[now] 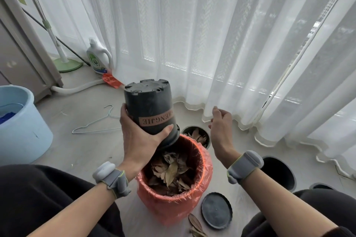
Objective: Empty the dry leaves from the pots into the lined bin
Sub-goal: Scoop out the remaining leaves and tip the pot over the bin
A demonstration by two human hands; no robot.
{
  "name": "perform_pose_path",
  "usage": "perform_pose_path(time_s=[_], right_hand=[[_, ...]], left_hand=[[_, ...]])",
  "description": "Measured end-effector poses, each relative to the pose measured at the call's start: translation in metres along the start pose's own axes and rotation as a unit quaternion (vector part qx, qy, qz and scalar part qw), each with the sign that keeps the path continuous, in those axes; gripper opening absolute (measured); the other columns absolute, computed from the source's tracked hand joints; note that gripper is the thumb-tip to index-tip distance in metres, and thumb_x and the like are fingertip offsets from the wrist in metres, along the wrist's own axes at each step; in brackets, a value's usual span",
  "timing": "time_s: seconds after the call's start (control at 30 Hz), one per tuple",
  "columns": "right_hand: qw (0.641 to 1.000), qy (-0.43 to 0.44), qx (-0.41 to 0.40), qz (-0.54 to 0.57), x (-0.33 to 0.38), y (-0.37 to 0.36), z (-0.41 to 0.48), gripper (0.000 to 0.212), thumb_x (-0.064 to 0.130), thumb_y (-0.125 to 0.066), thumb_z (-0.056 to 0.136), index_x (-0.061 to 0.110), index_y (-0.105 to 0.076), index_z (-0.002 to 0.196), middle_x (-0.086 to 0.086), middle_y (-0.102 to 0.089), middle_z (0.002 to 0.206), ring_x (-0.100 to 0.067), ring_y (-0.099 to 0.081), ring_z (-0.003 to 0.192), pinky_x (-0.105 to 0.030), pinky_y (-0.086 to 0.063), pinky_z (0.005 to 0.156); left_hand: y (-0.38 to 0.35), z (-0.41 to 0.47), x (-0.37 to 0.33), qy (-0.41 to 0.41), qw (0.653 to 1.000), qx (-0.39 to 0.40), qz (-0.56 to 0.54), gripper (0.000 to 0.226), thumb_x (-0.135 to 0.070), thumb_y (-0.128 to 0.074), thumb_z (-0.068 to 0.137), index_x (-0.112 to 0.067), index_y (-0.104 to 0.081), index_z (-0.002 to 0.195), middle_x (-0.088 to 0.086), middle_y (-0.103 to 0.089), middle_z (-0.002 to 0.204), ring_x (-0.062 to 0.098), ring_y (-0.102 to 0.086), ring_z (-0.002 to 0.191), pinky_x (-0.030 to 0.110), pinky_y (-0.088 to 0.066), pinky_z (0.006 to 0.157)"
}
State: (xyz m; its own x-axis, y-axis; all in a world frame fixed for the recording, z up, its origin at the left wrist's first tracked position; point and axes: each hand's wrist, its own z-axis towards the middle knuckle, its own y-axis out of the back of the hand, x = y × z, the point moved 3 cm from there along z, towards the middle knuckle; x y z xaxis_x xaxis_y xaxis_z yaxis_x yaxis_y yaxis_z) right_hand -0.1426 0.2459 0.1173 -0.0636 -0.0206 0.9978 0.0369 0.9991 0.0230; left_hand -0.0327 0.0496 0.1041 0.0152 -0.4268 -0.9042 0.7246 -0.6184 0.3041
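Observation:
My left hand [140, 136] grips a dark grey plastic pot [150, 107] turned upside down, its mouth over the bin. The bin [173, 202] wears an orange-red liner and holds a heap of dry brown leaves [171, 171]. My right hand [221, 129] hovers to the right of the pot with relaxed fingers, holding nothing. Behind the bin stands a second pot [198, 134] with dry leaves in it. An empty dark pot [279, 173] stands on the floor at the right.
A dark saucer [216, 209] and loose leaves [195, 225] lie beside the bin. A light blue bucket [23, 127] stands at left, a wire hanger [96, 123] lies on the floor, and a detergent bottle [98, 57] and fan base [67, 64] stand farther back. White curtains [212, 44] hang behind.

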Motion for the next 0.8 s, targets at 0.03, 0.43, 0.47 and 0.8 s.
perform_pose_path(time_s=[0.03, 0.43, 0.47, 0.8], right_hand=[[1.0, 0.003, 0.021, -0.006, -0.003, -0.003, -0.002, 0.03, 0.046, -0.044, 0.098, 0.02, -0.049, 0.112, -0.003, -0.055, 0.11, -0.016, -0.058, 0.092, -0.022, -0.052, 0.076], [0.994, -0.007, 0.107, -0.016, -0.005, -0.012, -0.013, 0.03, 0.054, -0.046, 0.092, 0.027, -0.052, 0.104, -0.005, -0.059, 0.113, -0.021, -0.059, 0.104, -0.039, -0.049, 0.092], [0.984, -0.017, 0.173, -0.027, -0.008, -0.019, -0.02, 0.035, 0.057, -0.047, 0.09, 0.026, -0.054, 0.105, -0.004, -0.061, 0.112, -0.021, -0.061, 0.107, -0.039, -0.049, 0.094], [0.988, 0.015, 0.151, -0.022, -0.001, -0.016, -0.023, 0.039, 0.056, -0.047, 0.088, 0.023, -0.053, 0.109, -0.001, -0.061, 0.11, -0.019, -0.06, 0.107, -0.041, -0.048, 0.097]], left_hand=[[-0.002, -0.004, -0.001, -0.002, 1.0, 0.011, 0.003, 0.135, -0.065, -0.088, 0.043, -0.033, -0.007, 0.146, -0.006, -0.032, 0.145, 0.01, -0.035, 0.135, 0.043, -0.041, 0.108], [-0.006, -0.012, -0.008, -0.005, 0.999, 0.031, -0.003, 0.133, -0.066, -0.087, 0.044, -0.035, -0.008, 0.146, -0.008, -0.034, 0.144, 0.009, -0.038, 0.133, 0.042, -0.042, 0.106], [-0.009, -0.02, -0.009, -0.006, 0.999, 0.045, 0.007, 0.134, -0.068, -0.086, 0.043, -0.036, -0.007, 0.146, -0.011, -0.034, 0.143, 0.007, -0.038, 0.133, 0.041, -0.042, 0.106], [-0.005, -0.017, -0.014, 0.001, 0.999, 0.032, -0.001, 0.133, -0.065, -0.087, 0.044, -0.034, -0.008, 0.146, -0.009, -0.036, 0.143, 0.01, -0.041, 0.132, 0.045, -0.044, 0.104]])
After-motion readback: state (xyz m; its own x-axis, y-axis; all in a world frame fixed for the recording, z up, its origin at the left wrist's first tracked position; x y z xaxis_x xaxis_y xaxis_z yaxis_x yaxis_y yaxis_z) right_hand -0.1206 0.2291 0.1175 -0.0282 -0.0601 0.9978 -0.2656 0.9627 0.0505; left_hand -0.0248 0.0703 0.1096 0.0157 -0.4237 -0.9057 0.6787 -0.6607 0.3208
